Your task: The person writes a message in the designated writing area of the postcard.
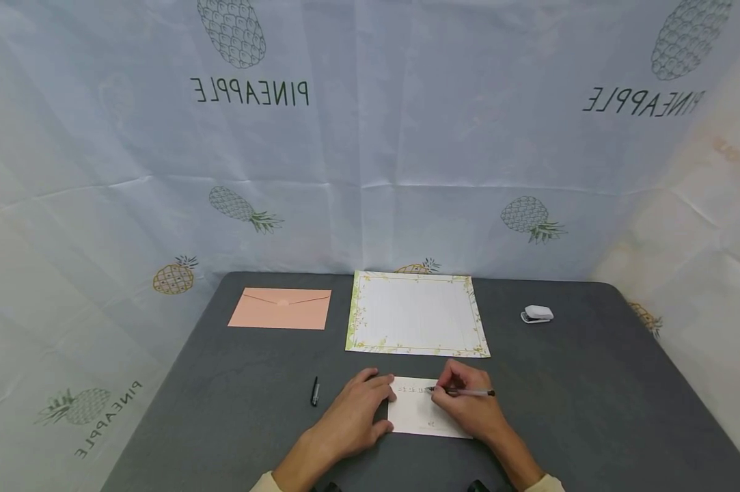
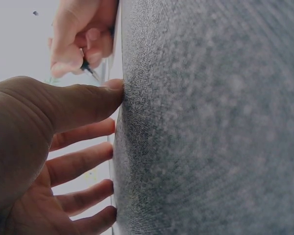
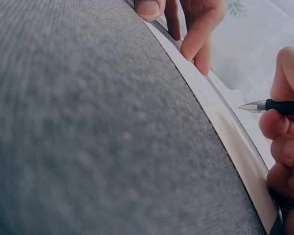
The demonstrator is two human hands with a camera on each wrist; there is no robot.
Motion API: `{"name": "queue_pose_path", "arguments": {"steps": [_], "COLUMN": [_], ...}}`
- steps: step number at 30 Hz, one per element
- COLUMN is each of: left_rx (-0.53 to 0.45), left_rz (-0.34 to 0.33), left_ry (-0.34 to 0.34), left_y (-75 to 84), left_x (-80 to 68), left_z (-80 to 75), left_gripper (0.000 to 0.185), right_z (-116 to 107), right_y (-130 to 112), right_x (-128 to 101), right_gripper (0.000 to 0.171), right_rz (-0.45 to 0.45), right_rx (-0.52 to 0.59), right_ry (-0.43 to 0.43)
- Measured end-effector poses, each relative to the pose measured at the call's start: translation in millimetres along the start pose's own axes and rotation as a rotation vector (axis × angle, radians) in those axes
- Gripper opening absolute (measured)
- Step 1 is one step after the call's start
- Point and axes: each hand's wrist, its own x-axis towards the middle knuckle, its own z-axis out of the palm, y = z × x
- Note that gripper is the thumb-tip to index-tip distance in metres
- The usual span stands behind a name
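A small white card (image 1: 415, 417) lies on the dark grey table, with a row of handwritten marks along its upper part and a small mark near its lower edge. My right hand (image 1: 471, 403) pinches a pen (image 1: 474, 393), its metal tip (image 3: 252, 106) just over the card at the end of that row. The fingertips of my left hand (image 1: 359, 413) rest at the card's left edge, fingers spread and fairly straight, the thumb (image 2: 95, 100) at its lower left corner. Left of that hand lies a black pen cap (image 1: 315, 391).
A peach envelope (image 1: 280, 309) lies at the back left of the table (image 1: 234, 410). Behind the card is a larger white sheet (image 1: 415, 314) with a floral border. A small white stapler (image 1: 537, 313) stands at the back right. A pineapple-print curtain (image 1: 357, 150) hangs behind the table.
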Motion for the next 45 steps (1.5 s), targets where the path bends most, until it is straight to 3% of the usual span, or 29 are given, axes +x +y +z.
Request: {"name": "queue_pose_path", "arguments": {"steps": [7,13,17,24,31,39,45], "left_rx": [0.0,-0.004,-0.004,-0.004,0.01,0.013,0.015], "left_rz": [-0.003,0.0,0.001,-0.003,0.003,0.004,0.008], "left_ry": [-0.005,0.004,0.011,0.007,-0.002,0.0,0.0], "left_y": [-1.9,-1.5,-1.8,-2.2,-1.8,-1.8,-2.1], "left_x": [0.9,0.4,0.0,-0.1,0.0,0.1,0.3], "left_z": [-0.1,0.3,1.1,0.2,-0.7,0.0,0.7], "left_gripper": [0.034,0.033,0.033,0.033,0.032,0.031,0.032], "right_z": [9.6,19.5,23.9,26.8,26.9,27.5,28.5], "right_y": [-8.5,-14.6,-16.8,-16.5,-15.3,-14.8,-15.4], "right_x": [0.7,0.8,0.7,-1.0,-1.9,-2.0,-2.5], "right_gripper": [0.038,0.019,0.023,0.025,0.018,0.035,0.035], "right_rz": [-0.03,0.036,0.059,0.081,0.045,0.021,0.039], "right_rx": [0.056,0.167,0.199,0.205,0.196,0.143,0.118], "right_ry": [-0.014,-0.048,-0.082,-0.103,-0.116,-0.144,-0.17]}}
